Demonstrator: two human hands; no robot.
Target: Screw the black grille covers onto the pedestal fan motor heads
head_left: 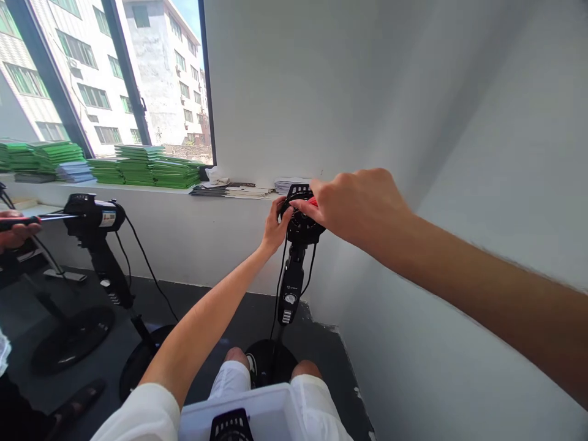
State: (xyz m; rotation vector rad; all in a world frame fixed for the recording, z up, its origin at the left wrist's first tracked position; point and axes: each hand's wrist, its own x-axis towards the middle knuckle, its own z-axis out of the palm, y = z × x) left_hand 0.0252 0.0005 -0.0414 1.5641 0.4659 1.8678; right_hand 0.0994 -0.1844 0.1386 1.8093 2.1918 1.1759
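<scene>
A black fan motor head (301, 223) sits on top of a black stand pole (291, 288) with a round base (271, 361) on the floor between my knees. My left hand (274, 228) cups the left side of the motor head, fingers wrapped on it. My right hand (356, 205) is closed around a red-handled tool (313, 201), its tip at the top of the motor head. A black cable hangs down beside the pole.
A second fan stand with motor (94, 215) stands at left, where another person's hand (16, 229) holds a screwdriver to it. Green stacks (138, 164) lie on the window ledge. A white bin (271, 416) with a black part rests on my lap. White wall at right.
</scene>
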